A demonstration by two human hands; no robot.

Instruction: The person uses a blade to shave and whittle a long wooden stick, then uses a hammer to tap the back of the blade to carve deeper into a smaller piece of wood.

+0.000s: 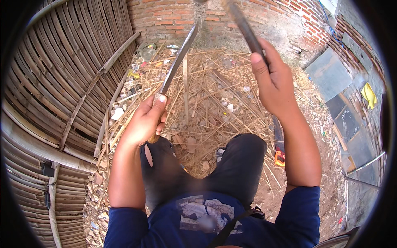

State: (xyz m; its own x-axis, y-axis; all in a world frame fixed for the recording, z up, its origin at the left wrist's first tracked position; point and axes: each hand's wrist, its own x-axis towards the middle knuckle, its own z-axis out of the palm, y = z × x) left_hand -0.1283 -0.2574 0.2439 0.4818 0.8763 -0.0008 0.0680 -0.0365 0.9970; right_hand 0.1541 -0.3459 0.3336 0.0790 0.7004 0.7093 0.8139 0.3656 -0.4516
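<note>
My left hand [151, 115] is closed around the handle of a machete [178, 60], whose long metal blade slants up and to the right. The wooden butt of that handle shows below my fingers. Raised to the right, my right hand [275, 80] is wrapped round a dark stick-like handle [244, 29], thumb along its side. Its far part is blurred and runs past the top edge, so I cannot make out what it is. A gap separates the two tools.
Split bamboo strips [206, 82] and rubble litter the ground before my knees. A handsaw [279, 157] with an orange grip lies beside my right knee. A bamboo wall [74, 70] stands at left, a brick wall [169, 18] ahead. Grey panels [331, 74] lean at right.
</note>
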